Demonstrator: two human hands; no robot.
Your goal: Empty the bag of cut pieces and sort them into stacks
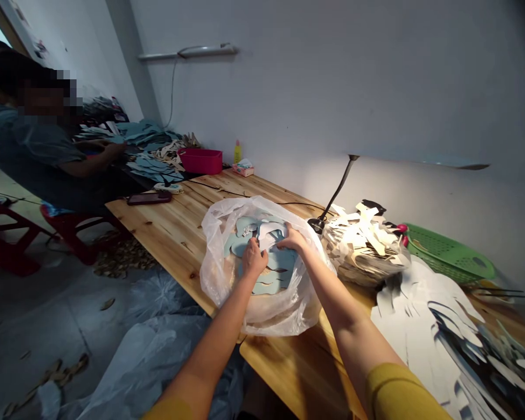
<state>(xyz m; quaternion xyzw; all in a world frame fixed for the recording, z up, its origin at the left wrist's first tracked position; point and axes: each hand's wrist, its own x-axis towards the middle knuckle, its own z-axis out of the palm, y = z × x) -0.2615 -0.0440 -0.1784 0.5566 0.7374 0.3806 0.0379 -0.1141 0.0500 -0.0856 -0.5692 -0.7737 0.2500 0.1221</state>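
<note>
Pale blue cut-out pieces [271, 274] lie in a loose pile inside a clear plastic bag [214, 262], which sits near the front edge of a pine bench [166, 221]. The bag's mouth is spread wide and its sides slump outward, probably because that leaves the pile open to both arms from above.

The left hand [254, 258] is pressed down into the pile, its fingers curled among the pieces. The right hand [292, 238] reaches in from the other side, lying over a paler, folded-looking piece, and the two hands nearly meet. Their fingers are partly hidden, so I cannot tell whether either hand is closed on a piece or only resting on the pile.

Toward the right end of the bench, a heap of long white cut-outs [424, 326] spreads across the surface. Beyond it are a bag of cream scraps [359, 251], a green plastic basket [450, 254] and a black gooseneck lamp [335, 195], which seems placed to light this end of the work.

At the far end, a seated co-worker [26, 151] has both arms over more blue pieces [151, 166], beside a red plastic tub [200, 160] and a yellow bottle [237, 153].
</note>
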